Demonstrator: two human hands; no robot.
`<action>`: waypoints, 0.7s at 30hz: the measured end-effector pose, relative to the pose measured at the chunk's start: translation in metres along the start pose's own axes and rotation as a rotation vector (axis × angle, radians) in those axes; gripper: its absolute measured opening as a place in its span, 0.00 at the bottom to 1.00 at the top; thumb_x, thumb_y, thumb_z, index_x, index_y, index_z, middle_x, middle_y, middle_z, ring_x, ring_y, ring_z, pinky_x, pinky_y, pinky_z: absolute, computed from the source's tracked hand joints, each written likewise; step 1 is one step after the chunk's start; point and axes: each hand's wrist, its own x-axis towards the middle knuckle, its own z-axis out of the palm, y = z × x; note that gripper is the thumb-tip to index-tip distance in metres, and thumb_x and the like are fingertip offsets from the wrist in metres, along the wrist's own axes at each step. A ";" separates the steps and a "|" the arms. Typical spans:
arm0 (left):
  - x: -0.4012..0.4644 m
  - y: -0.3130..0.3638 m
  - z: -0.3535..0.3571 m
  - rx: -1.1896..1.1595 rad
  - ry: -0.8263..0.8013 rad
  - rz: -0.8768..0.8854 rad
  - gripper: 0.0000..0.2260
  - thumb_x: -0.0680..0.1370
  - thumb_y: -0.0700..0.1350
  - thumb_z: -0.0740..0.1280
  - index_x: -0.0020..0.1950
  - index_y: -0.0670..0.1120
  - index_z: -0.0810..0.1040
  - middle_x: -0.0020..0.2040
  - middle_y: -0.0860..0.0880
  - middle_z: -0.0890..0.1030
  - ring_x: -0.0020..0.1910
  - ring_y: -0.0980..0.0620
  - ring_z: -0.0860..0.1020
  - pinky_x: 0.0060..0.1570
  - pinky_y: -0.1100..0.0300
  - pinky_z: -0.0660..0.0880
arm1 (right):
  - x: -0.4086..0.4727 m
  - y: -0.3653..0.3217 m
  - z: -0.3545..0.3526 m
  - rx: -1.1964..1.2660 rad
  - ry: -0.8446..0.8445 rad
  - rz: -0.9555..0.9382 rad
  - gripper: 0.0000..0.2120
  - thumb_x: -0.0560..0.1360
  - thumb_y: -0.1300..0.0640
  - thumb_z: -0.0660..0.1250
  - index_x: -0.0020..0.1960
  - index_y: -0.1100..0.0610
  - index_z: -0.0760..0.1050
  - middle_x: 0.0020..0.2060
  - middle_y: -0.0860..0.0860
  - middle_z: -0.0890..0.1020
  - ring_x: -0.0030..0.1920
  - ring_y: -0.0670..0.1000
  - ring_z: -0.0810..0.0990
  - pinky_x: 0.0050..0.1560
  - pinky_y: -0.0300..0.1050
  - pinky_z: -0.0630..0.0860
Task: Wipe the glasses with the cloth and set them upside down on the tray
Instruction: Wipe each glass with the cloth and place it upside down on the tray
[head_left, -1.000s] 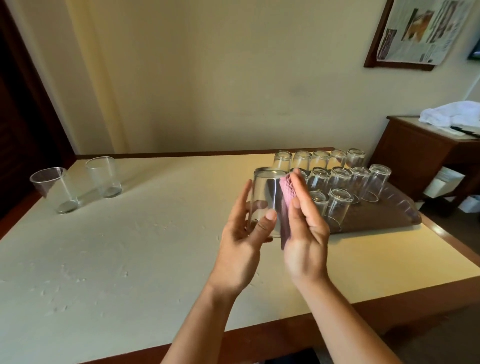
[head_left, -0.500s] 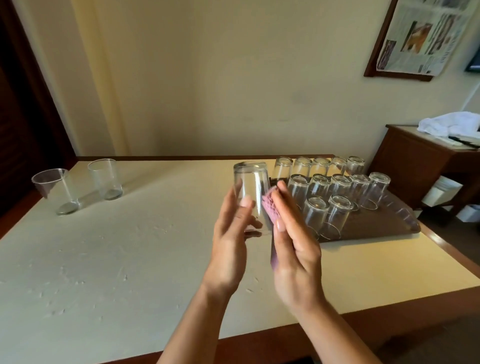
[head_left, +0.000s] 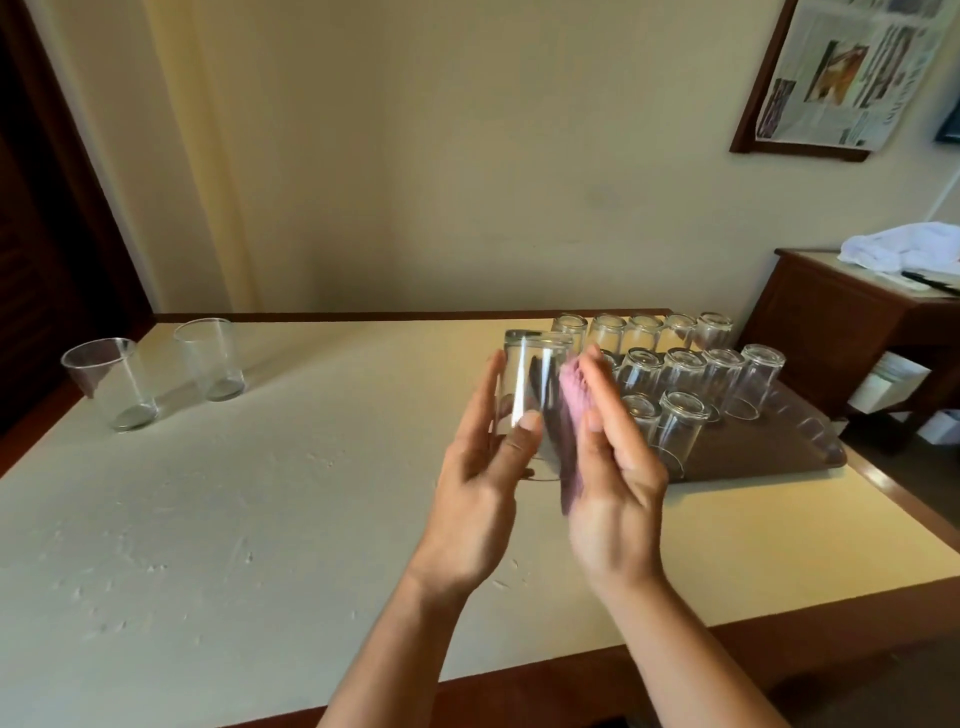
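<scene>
1. head view: left hand cradles the upturned glass above the table, thumb and fingers round it; right hand presses the pink cloth flat against it.
2. looks thin, slick and breakable: best held round the wall, then set on the tray.

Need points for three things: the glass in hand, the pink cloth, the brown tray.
glass in hand (head_left: 530, 384), head view, on its clear side wall between the two hands.
pink cloth (head_left: 574, 387), head view, on the bunched upper part against the glass.
brown tray (head_left: 779, 447), head view, on its bare front right floor.
</scene>
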 end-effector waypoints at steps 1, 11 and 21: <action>-0.001 -0.003 0.003 0.010 0.011 0.025 0.29 0.81 0.48 0.70 0.81 0.56 0.64 0.68 0.49 0.81 0.57 0.56 0.81 0.52 0.64 0.77 | 0.008 -0.003 0.000 -0.031 0.027 -0.001 0.21 0.83 0.61 0.58 0.74 0.48 0.73 0.77 0.52 0.70 0.78 0.53 0.68 0.77 0.57 0.65; -0.001 -0.005 0.006 -0.008 0.021 -0.035 0.25 0.80 0.54 0.71 0.75 0.67 0.67 0.60 0.62 0.84 0.53 0.56 0.82 0.51 0.62 0.79 | -0.001 0.002 0.000 0.020 0.048 0.004 0.22 0.83 0.62 0.58 0.72 0.44 0.74 0.77 0.55 0.69 0.77 0.55 0.68 0.76 0.53 0.67; 0.006 0.000 0.001 -0.181 -0.009 -0.106 0.26 0.81 0.55 0.63 0.80 0.56 0.69 0.66 0.47 0.84 0.61 0.41 0.83 0.62 0.45 0.77 | -0.011 0.001 0.002 -0.128 -0.015 -0.094 0.23 0.84 0.64 0.55 0.78 0.52 0.66 0.79 0.58 0.65 0.78 0.56 0.67 0.76 0.54 0.67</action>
